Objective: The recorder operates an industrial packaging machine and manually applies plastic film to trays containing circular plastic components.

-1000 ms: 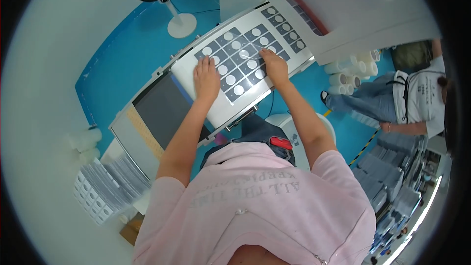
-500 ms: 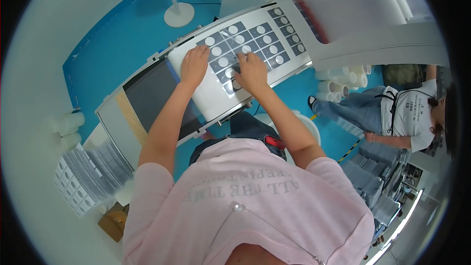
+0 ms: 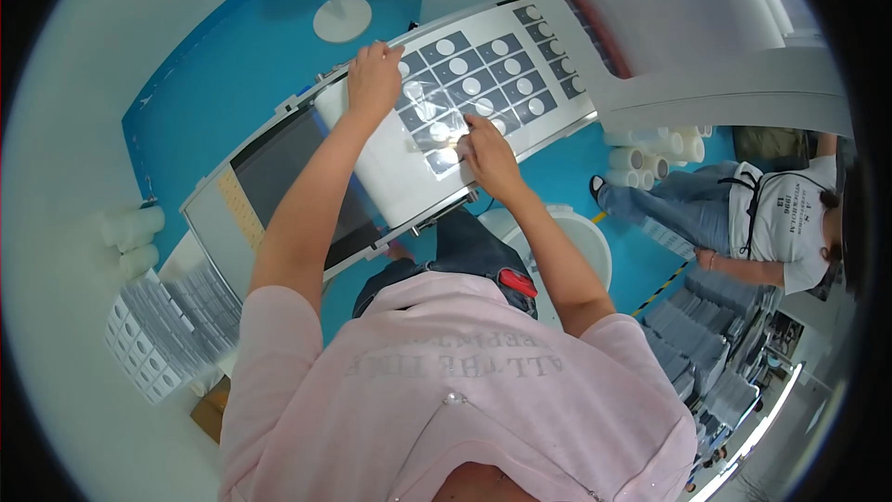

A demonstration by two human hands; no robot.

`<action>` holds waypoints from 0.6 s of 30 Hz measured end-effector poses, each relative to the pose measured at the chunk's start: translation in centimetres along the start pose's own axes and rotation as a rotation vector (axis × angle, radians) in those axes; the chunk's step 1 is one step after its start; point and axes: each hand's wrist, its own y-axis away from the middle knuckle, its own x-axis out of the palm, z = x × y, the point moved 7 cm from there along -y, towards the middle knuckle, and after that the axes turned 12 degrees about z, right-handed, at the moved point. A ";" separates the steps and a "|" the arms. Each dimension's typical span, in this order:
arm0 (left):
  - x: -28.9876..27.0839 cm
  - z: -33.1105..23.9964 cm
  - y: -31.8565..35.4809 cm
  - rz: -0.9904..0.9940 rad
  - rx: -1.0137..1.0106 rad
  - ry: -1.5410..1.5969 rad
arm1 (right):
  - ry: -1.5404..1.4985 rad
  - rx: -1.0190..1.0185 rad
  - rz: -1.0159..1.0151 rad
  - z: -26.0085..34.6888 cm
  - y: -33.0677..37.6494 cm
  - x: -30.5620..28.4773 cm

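Observation:
A glossy clear plastic film (image 3: 426,110) stretches between my hands, catching bright glare. My left hand (image 3: 374,85) has its fingers curled at the film's far left edge. Closer to me, my right hand (image 3: 491,158) pinches the film's right side between thumb and fingers. Under the film lies a printed white sheet with rows of dark rectangles (image 3: 506,68), each bearing a white circle. The sheet rests on the white bed (image 3: 376,177) of a long machine table. Some rectangles are partly veiled by the film's shine.
To the left, the table has a dark panel (image 3: 288,181) and a yellowish strip (image 3: 240,212). A white machine housing (image 3: 688,93) stands at the right end. A fan (image 3: 342,19) is beyond the table. Beside me sits a white bin (image 3: 595,246). Another person (image 3: 753,214) is at right, near white rolls (image 3: 641,163).
Both hands have gone from lying on the sheet to gripping the film, which now shows raised and glaring. My left hand moved farther away, my right hand slightly nearer and to the right.

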 end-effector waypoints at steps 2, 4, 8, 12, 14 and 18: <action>-0.3 -0.8 -1.3 -0.106 0.111 -0.048 | -0.046 0.080 0.030 -0.4 0.0 0.6; 1.8 -1.9 -2.9 0.124 0.120 -0.324 | 0.059 0.122 -0.013 -1.3 0.2 1.2; 2.4 -1.7 -2.9 0.129 0.102 -0.337 | 0.168 0.287 0.187 4.6 0.5 4.5; 2.4 -2.8 -2.6 0.135 0.140 -0.372 | 0.141 0.220 0.120 5.7 0.6 4.4; 2.6 -2.9 -2.9 0.269 0.040 -0.347 | 0.102 0.226 0.079 5.1 0.5 3.8; 2.3 -4.7 -2.3 0.319 -0.026 -0.378 | 0.040 0.317 0.057 2.3 -0.8 3.5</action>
